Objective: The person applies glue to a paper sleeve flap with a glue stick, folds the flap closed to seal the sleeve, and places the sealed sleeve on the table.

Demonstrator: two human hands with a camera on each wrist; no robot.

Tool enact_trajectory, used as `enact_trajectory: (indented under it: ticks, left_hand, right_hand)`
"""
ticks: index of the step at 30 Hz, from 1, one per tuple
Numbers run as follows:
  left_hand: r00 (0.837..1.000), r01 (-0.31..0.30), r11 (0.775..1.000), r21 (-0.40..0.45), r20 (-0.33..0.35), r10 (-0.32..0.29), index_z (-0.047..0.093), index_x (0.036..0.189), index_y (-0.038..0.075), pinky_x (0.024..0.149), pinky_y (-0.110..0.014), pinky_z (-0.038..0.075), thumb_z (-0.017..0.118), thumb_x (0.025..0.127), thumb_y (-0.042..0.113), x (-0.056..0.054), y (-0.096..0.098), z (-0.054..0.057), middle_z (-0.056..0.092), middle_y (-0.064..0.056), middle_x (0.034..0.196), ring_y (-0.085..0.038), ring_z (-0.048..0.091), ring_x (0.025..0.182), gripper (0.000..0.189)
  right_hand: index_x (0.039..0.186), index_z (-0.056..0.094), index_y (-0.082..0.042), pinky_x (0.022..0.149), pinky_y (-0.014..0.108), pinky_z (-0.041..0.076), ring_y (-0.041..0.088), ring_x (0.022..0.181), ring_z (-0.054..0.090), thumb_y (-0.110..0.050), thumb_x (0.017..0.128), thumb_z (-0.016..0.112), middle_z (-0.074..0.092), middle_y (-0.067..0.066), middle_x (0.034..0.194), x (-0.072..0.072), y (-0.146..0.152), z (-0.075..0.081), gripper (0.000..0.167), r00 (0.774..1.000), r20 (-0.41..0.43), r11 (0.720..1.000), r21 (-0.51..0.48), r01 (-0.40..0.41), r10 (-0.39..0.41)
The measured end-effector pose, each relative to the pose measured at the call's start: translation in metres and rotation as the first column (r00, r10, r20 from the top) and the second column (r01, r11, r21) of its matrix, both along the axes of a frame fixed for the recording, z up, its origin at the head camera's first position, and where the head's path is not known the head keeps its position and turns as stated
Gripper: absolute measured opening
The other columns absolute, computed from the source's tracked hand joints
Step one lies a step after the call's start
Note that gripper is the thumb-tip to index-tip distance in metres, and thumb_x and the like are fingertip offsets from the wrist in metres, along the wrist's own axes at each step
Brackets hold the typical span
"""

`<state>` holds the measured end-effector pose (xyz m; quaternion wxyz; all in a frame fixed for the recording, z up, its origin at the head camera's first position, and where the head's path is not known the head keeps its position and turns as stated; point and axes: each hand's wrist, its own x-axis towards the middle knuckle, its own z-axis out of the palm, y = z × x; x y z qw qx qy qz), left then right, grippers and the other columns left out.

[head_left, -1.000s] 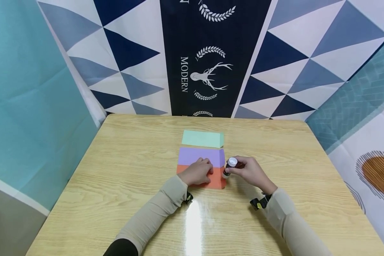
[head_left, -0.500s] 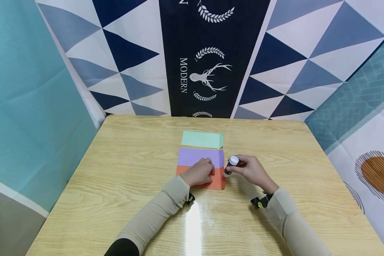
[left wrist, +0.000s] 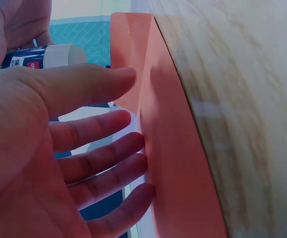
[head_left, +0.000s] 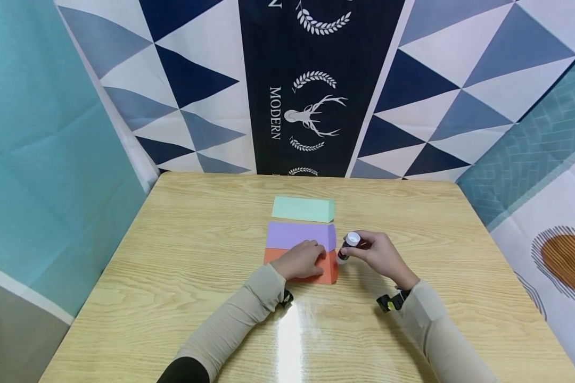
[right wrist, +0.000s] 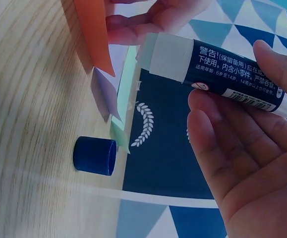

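My right hand (head_left: 379, 255) grips an uncapped glue stick (right wrist: 227, 72) with a navy label, its pale tip pointing at the papers in the right wrist view. It is just off the right edge of an orange folded paper (head_left: 327, 275). Over that paper lies my left hand (head_left: 301, 260); in the left wrist view its fingertips meet the orange surface, thumb apart from the fingers. A purple folded paper (head_left: 294, 234) borders the orange one on the far side, and a mint green one (head_left: 301, 208) lies beyond. All three have a bent-up right flap.
A navy cap (right wrist: 93, 155) rests on the wooden table (head_left: 182, 266), seen in the right wrist view and hidden from the head view. Patterned cloth (head_left: 191, 90) hangs behind the table, with teal cloth (head_left: 52, 159) at the left.
The glue stick in my right hand has shifted slightly right and away from the orange flap. My left hand has slid a little rightward, its fingers less bunched. The papers stay put.
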<state>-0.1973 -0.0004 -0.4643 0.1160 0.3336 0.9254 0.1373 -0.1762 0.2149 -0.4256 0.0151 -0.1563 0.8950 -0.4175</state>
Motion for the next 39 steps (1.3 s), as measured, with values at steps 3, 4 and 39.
enact_trajectory:
  ticks: [3,4,39]
  left_hand:
    - [1.000,-0.013,1.000,0.006,0.009,0.013,0.060,0.123,0.011,0.095,-0.028,0.046,0.063,0.094,0.032,0.002,0.002,0.000,0.063,-0.002,0.116,-0.017,0.057,0.106,0.036]
    - [1.000,-0.016,1.000,0.010,0.010,0.016,0.059,0.125,0.011,0.097,-0.028,0.046,0.062,0.095,0.033,0.002,0.002,0.000,0.063,-0.003,0.118,-0.017,0.057,0.108,0.037]
    - [0.998,0.005,0.993,-0.114,-0.069,-0.013,0.042,0.148,0.031,0.072,-0.031,0.048,0.052,0.096,0.053,0.013,0.018,0.003,0.061,-0.007,0.120,-0.019,0.051,0.089,0.057]
  right_hand:
    - [0.102,0.072,-0.004,0.067,0.023,0.053,0.014,0.078,0.065,-0.023,0.084,0.077,0.073,0.009,0.092,0.001,0.001,0.001,0.026,1.000,-0.022,1.000,0.012,0.003,-0.003]
    - [0.101,0.072,-0.004,0.067,0.023,0.053,0.015,0.077,0.065,-0.022,0.084,0.077,0.073,0.009,0.091,0.001,0.001,0.001,0.025,1.000,-0.031,1.000,0.016,0.002,-0.001]
    - [0.104,0.071,-0.001,0.069,0.021,0.053,0.005,0.076,0.066,-0.026,0.086,0.075,0.074,0.009,0.093,0.002,0.018,0.003,0.031,0.999,-0.008,0.999,0.005,0.046,-0.046]
